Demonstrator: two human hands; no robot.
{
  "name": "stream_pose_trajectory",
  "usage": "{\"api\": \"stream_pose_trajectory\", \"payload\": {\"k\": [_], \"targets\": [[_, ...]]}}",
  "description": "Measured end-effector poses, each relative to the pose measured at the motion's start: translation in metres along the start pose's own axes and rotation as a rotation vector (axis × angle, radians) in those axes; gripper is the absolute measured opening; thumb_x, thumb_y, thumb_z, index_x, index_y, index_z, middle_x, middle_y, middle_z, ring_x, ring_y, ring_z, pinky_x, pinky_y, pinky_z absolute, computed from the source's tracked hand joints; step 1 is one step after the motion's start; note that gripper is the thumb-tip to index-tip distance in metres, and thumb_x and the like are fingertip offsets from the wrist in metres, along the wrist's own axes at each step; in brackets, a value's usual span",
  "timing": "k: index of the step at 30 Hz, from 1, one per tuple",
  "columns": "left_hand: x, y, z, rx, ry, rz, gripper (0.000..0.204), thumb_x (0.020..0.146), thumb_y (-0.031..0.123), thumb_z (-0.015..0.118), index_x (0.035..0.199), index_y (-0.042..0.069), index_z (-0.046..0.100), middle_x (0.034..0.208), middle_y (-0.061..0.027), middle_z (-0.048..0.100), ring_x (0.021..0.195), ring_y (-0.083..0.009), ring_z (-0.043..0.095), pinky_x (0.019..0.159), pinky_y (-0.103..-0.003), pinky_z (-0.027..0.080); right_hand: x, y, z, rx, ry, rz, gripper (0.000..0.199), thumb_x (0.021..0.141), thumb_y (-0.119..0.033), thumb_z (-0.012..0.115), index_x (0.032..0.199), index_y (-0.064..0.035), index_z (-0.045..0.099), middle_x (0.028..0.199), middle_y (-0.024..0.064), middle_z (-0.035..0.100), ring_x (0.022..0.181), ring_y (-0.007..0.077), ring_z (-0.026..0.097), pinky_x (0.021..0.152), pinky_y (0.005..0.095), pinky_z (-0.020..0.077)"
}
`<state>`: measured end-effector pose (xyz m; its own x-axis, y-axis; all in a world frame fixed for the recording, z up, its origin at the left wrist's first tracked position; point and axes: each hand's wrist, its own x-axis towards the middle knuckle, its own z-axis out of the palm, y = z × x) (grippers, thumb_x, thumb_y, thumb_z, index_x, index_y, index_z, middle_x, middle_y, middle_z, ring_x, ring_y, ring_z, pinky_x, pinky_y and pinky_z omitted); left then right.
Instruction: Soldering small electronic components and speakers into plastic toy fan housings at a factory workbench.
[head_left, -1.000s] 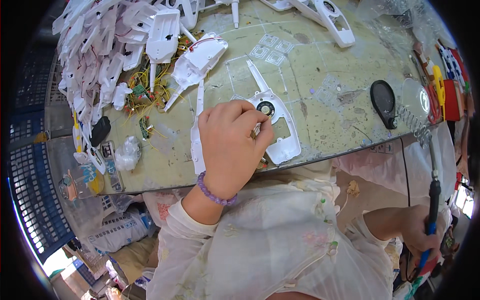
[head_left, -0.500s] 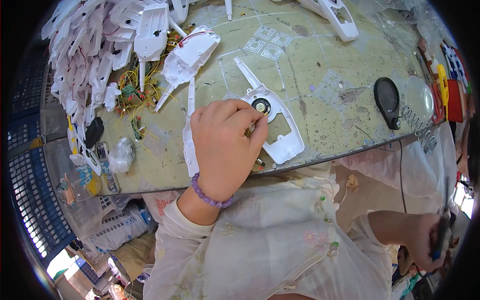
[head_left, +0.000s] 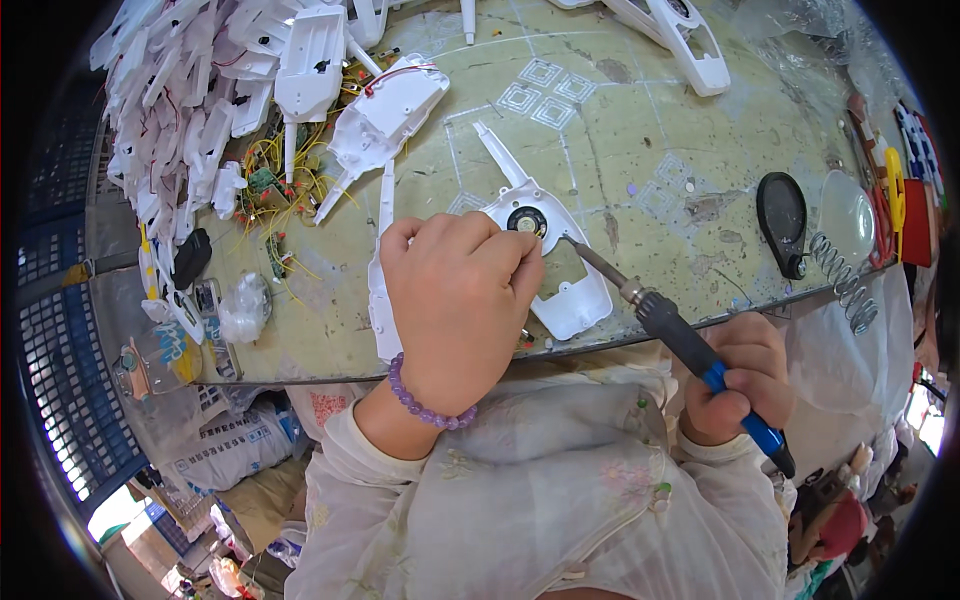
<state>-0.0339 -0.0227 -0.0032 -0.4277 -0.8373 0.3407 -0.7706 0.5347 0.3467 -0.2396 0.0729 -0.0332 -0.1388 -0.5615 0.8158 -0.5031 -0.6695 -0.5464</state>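
A white plastic shell with a long handle [head_left: 572, 308] lies near the table's front edge, with a small round black speaker [head_left: 524, 218] set in it. My left hand [head_left: 455, 290] covers the shell's left side, its fingers closed in a pinch beside the speaker; what they hold is hidden. A soldering iron [head_left: 668, 322] with a blue and black handle is gripped in my right hand [head_left: 745, 378]. Its tip points left and reaches over the shell, just right of the speaker; whether it touches anything I cannot tell.
White plastic shells [head_left: 180, 110] are heaped at the far left, beside small circuit boards with yellow wires [head_left: 270, 185]. An open white housing [head_left: 390, 115] lies behind my left hand. Toward the right are a black oval part [head_left: 780, 215], a coiled metal spring stand [head_left: 843, 285] and yellow-handled scissors [head_left: 894, 200].
My right hand has come up from the lower right to the table edge, bringing the soldering iron over the shell. My left hand stays by the speaker, still pinching.
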Motion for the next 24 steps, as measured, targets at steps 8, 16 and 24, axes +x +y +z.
{"api": "stream_pose_trajectory", "payload": {"k": [8, 16, 24], "targets": [[0.000, 0.002, -0.002, 0.051, -0.031, 0.029, 0.005, 0.070, 0.013, 0.071, 0.072, 0.013, 0.067, 0.068, -0.0004, 0.053, 0.073, -0.0189, 0.053, 0.079, -0.038, 0.035, 0.002, 0.009, 0.003, 0.006, -0.157, 0.039, 0.036, 0.094, -0.040, 0.055, 0.087, -0.0064, 0.043, 0.060, 0.0071, 0.051, 0.048, 0.0184, 0.046, 0.041, 0.0293, 0.0360], [-0.001, 0.002, -0.002, 0.062, -0.044, 0.046, 0.005, 0.072, 0.012, 0.070, 0.072, 0.013, 0.065, 0.068, -0.0004, 0.052, 0.072, -0.0188, 0.053, 0.080, -0.038, 0.035, -0.001, 0.014, -0.003, 0.122, -0.192, 0.028, 0.023, 0.085, -0.022, 0.067, 0.090, -0.0050, 0.052, 0.073, 0.0066, 0.057, 0.052, 0.0217, 0.051, 0.044, 0.0325, 0.0389], [-0.002, 0.002, -0.001, 0.055, -0.030, 0.038, 0.005, 0.071, 0.012, 0.070, 0.073, 0.013, 0.066, 0.068, -0.0004, 0.052, 0.072, -0.0186, 0.053, 0.079, -0.038, 0.035, 0.002, 0.013, -0.001, 0.116, -0.211, 0.028, 0.023, 0.084, -0.021, 0.068, 0.090, -0.0051, 0.052, 0.072, 0.0067, 0.057, 0.052, 0.0219, 0.051, 0.044, 0.0326, 0.0391]]}}
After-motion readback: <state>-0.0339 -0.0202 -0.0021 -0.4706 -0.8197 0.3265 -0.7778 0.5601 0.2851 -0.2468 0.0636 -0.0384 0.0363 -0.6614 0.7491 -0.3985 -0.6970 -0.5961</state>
